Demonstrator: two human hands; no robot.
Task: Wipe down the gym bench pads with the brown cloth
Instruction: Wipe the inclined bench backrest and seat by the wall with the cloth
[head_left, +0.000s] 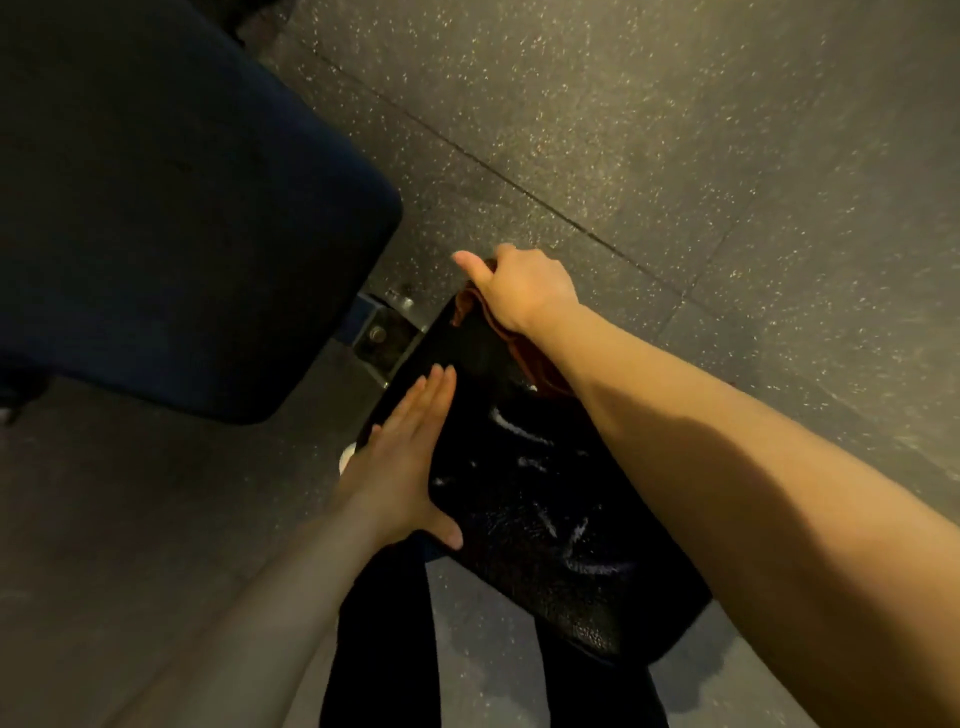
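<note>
A small black seat pad (535, 509) with shiny wet streaks lies below me in the middle of the view. My left hand (402, 457) rests flat on its left edge, fingers straight, thumb under the near corner. At the pad's far end my right hand (519, 288) grips the brown cloth (530, 358), which shows under the wrist and beside the thumb. A larger dark blue back pad (171, 208) fills the upper left, apart from both hands.
Between the two pads sits the bench's metal bracket with bolts (382, 332). Grey speckled rubber floor tiles (675, 130) spread to the right and behind. My dark trouser legs (384, 639) stand under the seat pad's near edge.
</note>
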